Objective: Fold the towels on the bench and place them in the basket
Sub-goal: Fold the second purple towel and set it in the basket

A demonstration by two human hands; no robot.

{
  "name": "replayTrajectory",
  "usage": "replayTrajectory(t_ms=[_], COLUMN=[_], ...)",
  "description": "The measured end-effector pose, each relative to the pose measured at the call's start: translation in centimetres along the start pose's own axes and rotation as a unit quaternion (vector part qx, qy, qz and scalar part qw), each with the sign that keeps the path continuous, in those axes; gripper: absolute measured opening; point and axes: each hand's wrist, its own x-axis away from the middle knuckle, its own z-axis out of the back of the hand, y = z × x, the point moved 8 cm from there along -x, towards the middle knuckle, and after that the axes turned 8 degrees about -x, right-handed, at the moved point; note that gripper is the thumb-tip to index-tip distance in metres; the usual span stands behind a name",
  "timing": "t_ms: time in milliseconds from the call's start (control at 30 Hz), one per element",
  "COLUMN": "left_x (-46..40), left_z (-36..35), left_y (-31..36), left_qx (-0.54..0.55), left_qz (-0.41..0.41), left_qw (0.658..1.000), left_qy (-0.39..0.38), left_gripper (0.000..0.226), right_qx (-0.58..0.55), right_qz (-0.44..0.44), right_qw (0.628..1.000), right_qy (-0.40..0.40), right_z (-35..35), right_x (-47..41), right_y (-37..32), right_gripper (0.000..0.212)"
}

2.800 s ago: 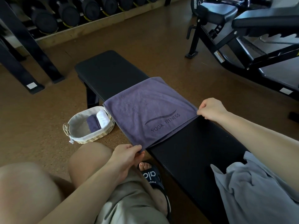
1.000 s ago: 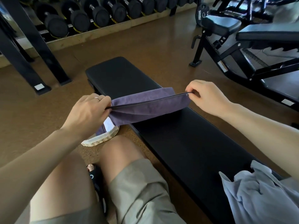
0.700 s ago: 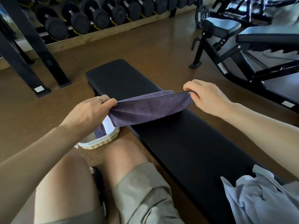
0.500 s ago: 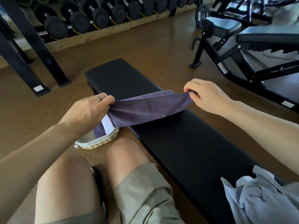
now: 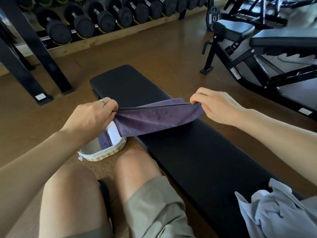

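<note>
Fingers of the left hand [image 5: 91, 117] and right hand [image 5: 217, 107] pinch opposite ends of the folded purple towel [image 5: 154, 120], stretched between them just above the desk [image 5: 197, 160] (its sagging lower edge seems to brush it), left end over the basket [image 5: 103, 154].

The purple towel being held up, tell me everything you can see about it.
The purple towel looks like soft terry cloth, doubled over lengthwise, its edges meeting along the top. The left hand pinches one end and the right hand the other, stretching it across the black bench; its belly sags towards the pad.
</note>
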Motion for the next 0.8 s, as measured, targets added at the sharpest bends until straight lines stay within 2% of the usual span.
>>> replayTrajectory(t_ms=[67, 300, 400, 500, 567, 667, 800], left_x=[0.0, -0.2, -0.1, -0.1, -0.3, -0.7, -1.3], left_z=[0.3, 0.6, 0.8, 0.9, 1.0, 1.2, 1.7], left_y=[0.1, 0.0, -0.2, -0.5, -0.8, -1.4, -1.5], left_qx=[-0.002, -0.003, -0.003, 0.0, 0.009, 0.009, 0.001], left_qz=[0.003, -0.015, -0.011, 0.0, 0.026, 0.074, 0.08], left_qw=[1.0, 1.0, 1.0, 1.0, 1.0, 0.997, 0.997], left_qy=[0.0, 0.014, 0.018, 0.017, 0.008, 0.002, 0.0], left_gripper=[0.002, 0.019, 0.019, 0.008, 0.003, 0.008, 0.009], right_qx=[0.004, 0.011, -0.043, -0.078, -0.089, -0.131, -0.192], right_qz=[-0.001, 0.003, -0.037, -0.074, -0.099, -0.139, -0.196], right_qw=[1.0, 1.0, 0.998, 0.993, 0.989, 0.977, 0.955], right_qy=[0.0, -0.015, 0.011, 0.043, 0.062, 0.097, 0.111], right_z=[-0.1, -0.6, 0.0, 0.8, 1.4, 2.2, 2.7], right_x=[0.0, -0.1, 0.0, 0.1, 0.3, 0.4, 0.0], right_y=[0.0, -0.2, 0.5, 1.2, 1.6, 2.1, 2.9], right_gripper=[0.035, 0.038, 0.023, 0.012, 0.01, 0.01, 0.013])
